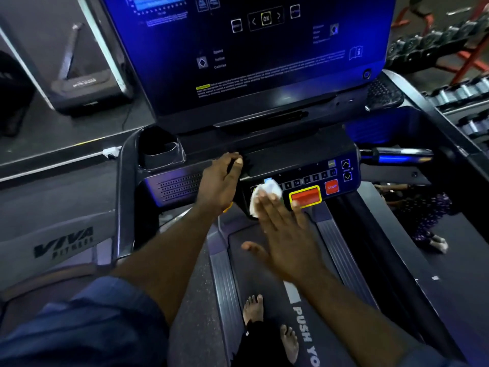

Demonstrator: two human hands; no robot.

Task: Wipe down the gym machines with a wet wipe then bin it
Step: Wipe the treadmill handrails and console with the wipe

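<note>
1. Right hand [284, 234] is flat and spread, fingers stretched forward together, thumb out to the side, pressing the wet wipe [264, 196] against the treadmill's control panel [299, 165].
2. The wipe is white and crumpled, bunched under the fingertips [267, 201] of that hand, sitting over the left end of the row of number buttons [307, 180].
3. Just right of the wipe sits the big red button with the yellow border [305, 196]; the little finger's tip overlaps its lower left corner.
4. Further right, the smaller red stop button [331, 187], apart from the hand.
5. Left hand [219, 185] rests on the console's top edge, fingers curled over the ledge, thumb alongside, holding nothing loose.
6. Left of that hand: a dark cup holder [161, 151] and a speaker grille [180, 186].
7. Above, the big blue-lit screen [248, 49] glows, text blurred.
8. Below, bare feet [270, 324] stand on the treadmill belt [267, 282], white lettering beside them.
9. Dumbbells on a rack [439, 43] at upper right.
</note>
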